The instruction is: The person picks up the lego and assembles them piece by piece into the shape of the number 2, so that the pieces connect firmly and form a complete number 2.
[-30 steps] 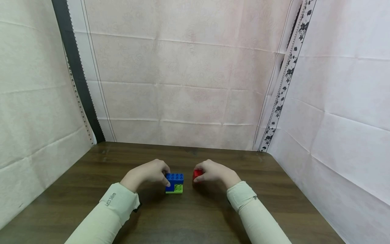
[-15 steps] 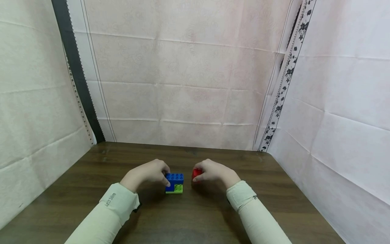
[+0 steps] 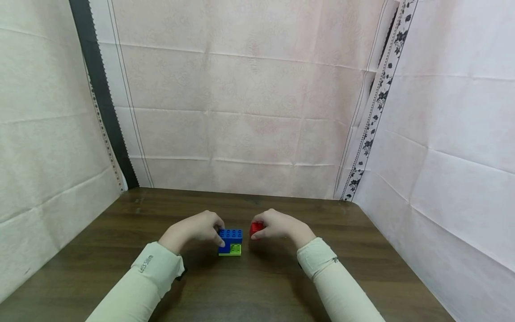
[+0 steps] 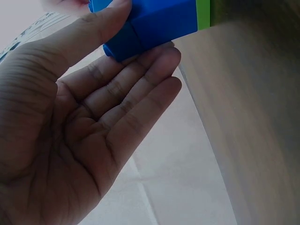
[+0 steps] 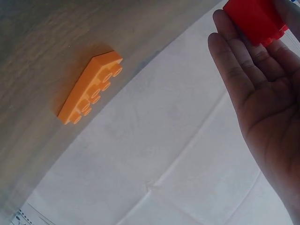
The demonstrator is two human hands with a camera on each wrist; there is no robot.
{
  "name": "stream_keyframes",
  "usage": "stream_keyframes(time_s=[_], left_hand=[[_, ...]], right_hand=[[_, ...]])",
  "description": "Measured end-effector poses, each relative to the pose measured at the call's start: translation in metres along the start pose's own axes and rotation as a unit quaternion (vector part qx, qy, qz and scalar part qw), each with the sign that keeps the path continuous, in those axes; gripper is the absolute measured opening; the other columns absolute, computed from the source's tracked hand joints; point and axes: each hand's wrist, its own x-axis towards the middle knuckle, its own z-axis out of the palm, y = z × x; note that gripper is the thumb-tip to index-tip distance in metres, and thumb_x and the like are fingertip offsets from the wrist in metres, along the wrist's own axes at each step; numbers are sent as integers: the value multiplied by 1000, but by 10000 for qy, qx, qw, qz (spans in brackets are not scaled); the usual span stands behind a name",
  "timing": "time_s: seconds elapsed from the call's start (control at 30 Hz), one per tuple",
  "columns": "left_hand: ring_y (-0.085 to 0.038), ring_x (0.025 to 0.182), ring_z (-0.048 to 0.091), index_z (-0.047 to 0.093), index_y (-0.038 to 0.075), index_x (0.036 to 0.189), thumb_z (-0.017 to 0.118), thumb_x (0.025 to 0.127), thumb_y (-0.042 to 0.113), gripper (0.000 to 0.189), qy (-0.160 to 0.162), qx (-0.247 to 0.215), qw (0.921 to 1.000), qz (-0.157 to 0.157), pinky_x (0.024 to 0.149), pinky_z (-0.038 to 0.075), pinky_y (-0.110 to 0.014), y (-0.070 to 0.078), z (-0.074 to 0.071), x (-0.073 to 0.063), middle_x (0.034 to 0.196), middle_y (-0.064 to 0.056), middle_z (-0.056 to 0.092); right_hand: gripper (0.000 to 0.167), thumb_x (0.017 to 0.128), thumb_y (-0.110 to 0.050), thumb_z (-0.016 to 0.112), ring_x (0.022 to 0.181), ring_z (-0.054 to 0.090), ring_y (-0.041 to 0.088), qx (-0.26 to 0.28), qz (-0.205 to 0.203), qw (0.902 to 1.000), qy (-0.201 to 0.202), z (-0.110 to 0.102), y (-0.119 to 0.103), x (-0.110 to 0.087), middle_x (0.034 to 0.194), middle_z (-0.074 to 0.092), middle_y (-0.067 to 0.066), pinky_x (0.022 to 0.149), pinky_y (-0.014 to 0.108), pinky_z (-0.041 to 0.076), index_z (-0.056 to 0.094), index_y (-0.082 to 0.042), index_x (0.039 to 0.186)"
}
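Tabletop [image 3: 241, 290], dark wood grain, creased pale cloth [image 3: 249, 112] on three sides, floral border [image 3: 381, 96] at right, left hand [image 3: 197, 230] pinching blue-and-green brick stack [image 3: 231, 235] mid-tabletop, right hand [image 3: 280, 226] pinching red brick [image 3: 255, 228] near it, orange brick [image 5: 84, 87] lying apart.

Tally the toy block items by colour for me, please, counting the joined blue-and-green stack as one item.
Blue-and-green stack: 1, held by the left hand
Red block: 1, held by the right hand
Orange block: 1, on the table
Total: 3
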Motion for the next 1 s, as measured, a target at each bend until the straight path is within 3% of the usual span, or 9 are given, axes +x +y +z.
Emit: stream_keyframes(time_s=[0.67,1.0], left_hand=[[-18,92,64,73,10,112,87,79,30,41,-36,-89,9999,-109,90,54,-50,-1,0,2,104,-1,69],[-17,91,63,73,9,110,88,78,30,41,2,-95,10000,-10,90,54,-50,-2,0,1,102,-1,69]], right_hand=[[32,90,-41,76,82,61,11,-137,-237,9996,63,-9,-11,6,91,66,-12,71,26,54,69,-23,115],[30,90,-41,75,79,61,10,-167,-405,9990,62,-16,-20,9,89,66,-12,70,25,54,69,-22,113]])
